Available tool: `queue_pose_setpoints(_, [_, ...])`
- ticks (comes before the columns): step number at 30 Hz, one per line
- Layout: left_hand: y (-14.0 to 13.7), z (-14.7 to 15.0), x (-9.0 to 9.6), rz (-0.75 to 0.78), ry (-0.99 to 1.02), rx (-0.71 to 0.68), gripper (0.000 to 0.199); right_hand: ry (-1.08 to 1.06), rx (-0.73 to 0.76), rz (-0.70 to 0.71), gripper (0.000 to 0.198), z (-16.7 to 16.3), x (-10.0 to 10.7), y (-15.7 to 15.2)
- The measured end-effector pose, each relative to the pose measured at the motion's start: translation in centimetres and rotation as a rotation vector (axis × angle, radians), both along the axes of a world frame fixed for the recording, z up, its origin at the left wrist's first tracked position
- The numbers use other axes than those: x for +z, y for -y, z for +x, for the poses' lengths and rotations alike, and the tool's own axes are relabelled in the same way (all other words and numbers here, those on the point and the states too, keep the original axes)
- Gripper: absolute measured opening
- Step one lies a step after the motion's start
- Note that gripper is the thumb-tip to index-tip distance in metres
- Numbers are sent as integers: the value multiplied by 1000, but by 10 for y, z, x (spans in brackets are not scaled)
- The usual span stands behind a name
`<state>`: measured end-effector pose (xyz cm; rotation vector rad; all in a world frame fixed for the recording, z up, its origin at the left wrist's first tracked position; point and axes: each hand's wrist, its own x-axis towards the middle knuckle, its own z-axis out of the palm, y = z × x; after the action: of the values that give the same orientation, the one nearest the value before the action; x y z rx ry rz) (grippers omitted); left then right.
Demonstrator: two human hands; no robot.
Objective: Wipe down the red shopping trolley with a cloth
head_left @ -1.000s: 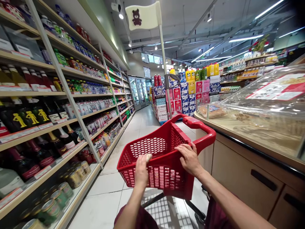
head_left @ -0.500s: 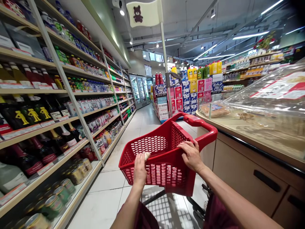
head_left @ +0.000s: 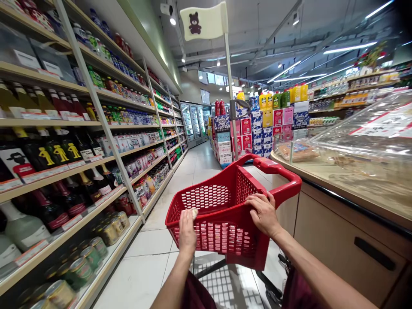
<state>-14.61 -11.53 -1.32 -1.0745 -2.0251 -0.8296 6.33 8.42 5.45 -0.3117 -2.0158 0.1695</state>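
Observation:
In front of me stands a red plastic shopping cart (head_left: 247,227) with a perforated basket, turned sideways. My left hand (head_left: 186,229) lies over the near rim towards the cart's left end, its fingers together. Between those fingers and the rim pokes out a small white wad of cloth or tissue (head_left: 195,213); most of it is hidden. Further right, my right hand (head_left: 262,213) rests with fingers hooked over the same rim, close to the handle (head_left: 286,186). A pole rises from behind the basket and carries a cream flag (head_left: 206,21) with a bear on it.
Shelves (head_left: 106,159) of bottles and cans line the left side. At right is a wooden counter (head_left: 334,231) under a clear plastic cover (head_left: 363,124). Stacked drink cartons (head_left: 246,141) stand ahead, with glass-door fridges (head_left: 193,122) beyond along the tiled aisle.
My left hand has slid left along the rim with the white wad, nearer the cart's corner. My right hand keeps its place on the rim. The whole view has shifted slightly.

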Motion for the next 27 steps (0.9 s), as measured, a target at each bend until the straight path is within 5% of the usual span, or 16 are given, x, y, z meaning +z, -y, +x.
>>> queue_pose_setpoints(4, [-31, 33, 0, -92, -56, -224, 68, 1, 25, 27, 26, 3, -4, -3])
queue_pose_setpoints(11, [-22, 30, 21, 98, 328, -177, 55, -12, -80, 49, 35, -5, -4, 15])
queue_pose_setpoints(18, [-70, 108, 68, 445, 1086, -651, 44, -25, 152, -241, 51, -43, -18, 82])
queue_pose_setpoints(22, [-66, 102, 76, 270, 1273, -897, 57, -71, 175, -225, 47, -35, -15, 63])
queue_pose_setpoints(24, [-57, 86, 73, 132, 1120, -812, 50, -105, 148, -206, 39, -17, -4, 40])
queue_pose_setpoints(27, [-42, 60, 60, 39, 689, -410, 35, -168, -45, -105, 31, 20, 20, 2])
